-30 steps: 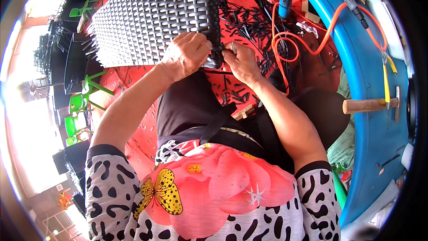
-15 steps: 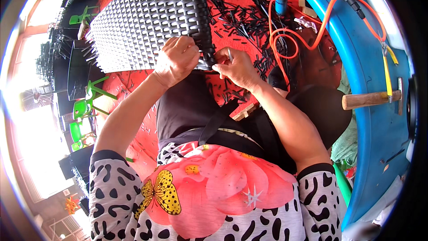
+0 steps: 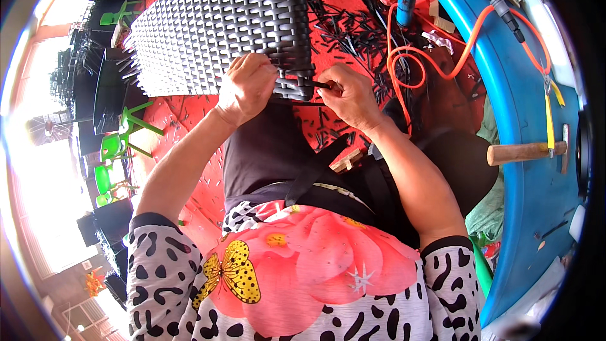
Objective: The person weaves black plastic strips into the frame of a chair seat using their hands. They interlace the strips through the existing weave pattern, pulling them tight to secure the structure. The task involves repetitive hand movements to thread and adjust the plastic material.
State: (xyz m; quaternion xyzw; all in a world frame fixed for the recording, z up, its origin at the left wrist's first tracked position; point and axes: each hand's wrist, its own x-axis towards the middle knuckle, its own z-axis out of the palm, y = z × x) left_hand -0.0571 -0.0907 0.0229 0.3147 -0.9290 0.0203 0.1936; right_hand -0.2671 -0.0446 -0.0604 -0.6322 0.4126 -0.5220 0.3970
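A dark grey woven rattan panel [image 3: 214, 25] leans up over my lap, its corner near the middle of the view. My left hand [image 3: 248, 87] is closed at the panel's near edge, fingers bent against the weave; what lies under the fingertips is hidden. Just off the panel's right corner, my right hand [image 3: 351, 98] pinches a black plastic strip [image 3: 320, 84] between thumb and fingers. That strip runs from the pinch to the panel's corner.
Cut black strip scraps [image 3: 353, 31] litter the red floor. To the right curves a blue table [image 3: 524, 215] carrying a hammer [image 3: 524, 153], yellow-handled pliers [image 3: 549, 113] and a tool with an orange hose [image 3: 470, 50]. Green chairs [image 3: 113, 147] stand at left.
My right hand has drawn away from the panel's corner to the right, and the black strip now shows between them. My left hand stays at the edge.
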